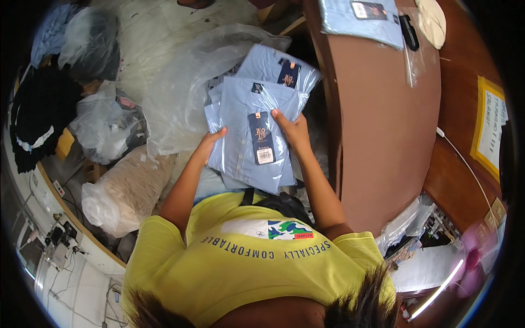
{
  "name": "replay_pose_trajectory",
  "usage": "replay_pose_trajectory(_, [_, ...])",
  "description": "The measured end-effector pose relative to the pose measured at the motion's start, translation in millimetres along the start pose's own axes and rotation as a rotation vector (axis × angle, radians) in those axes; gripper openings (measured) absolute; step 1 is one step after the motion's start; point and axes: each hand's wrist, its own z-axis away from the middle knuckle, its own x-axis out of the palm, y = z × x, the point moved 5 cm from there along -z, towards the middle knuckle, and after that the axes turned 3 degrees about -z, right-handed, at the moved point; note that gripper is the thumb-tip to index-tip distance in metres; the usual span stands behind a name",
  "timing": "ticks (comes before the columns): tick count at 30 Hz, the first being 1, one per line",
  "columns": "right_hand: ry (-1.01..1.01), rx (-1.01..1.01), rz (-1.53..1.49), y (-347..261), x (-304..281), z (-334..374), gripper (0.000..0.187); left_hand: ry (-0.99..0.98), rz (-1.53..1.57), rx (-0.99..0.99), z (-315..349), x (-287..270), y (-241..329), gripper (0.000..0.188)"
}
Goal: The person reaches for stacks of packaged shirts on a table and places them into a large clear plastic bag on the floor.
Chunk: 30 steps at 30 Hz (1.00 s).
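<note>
A folded light blue shirt (235,117) in a clear plastic bag lies between my two hands, with a dark hang tag (261,131) on its front. My left hand (209,145) grips its left edge, thumb on top. On the upper right, my right hand (293,131) holds the other edge, its thumb pressed on the plastic near the tag. Another bagged blue shirt (262,63) sticks out beyond the far edge at an angle. More blue packs show under the held one; how many are in my grip is hidden.
To the right stands a brown-topped table (383,120) with a bagged blue shirt (361,19) on its far end. Large clear plastic sheeting (180,93) spreads beyond my hands. On the left are a plastic-wrapped roll (126,191), a plastic bag (106,123) and black cloth (44,109).
</note>
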Motion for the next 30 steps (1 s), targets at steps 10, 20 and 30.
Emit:
replay_pose_trajectory(10, [-0.251, 0.318, -0.059, 103, 92, -153, 0.06, 0.141, 0.207, -0.088, -61, -89, 9, 0.058])
replay_pose_trajectory(20, [-0.577, 0.506, 0.852, 282, 82, -198, 0.053, 0.56, 0.467, -0.203, -119, -183, -19, 0.075])
replay_pose_trajectory(30, [-0.664, 0.134, 0.98, 197, 91, -95, 0.058, 1.251, -1.38, 0.698, -50, -122, 70, 0.069])
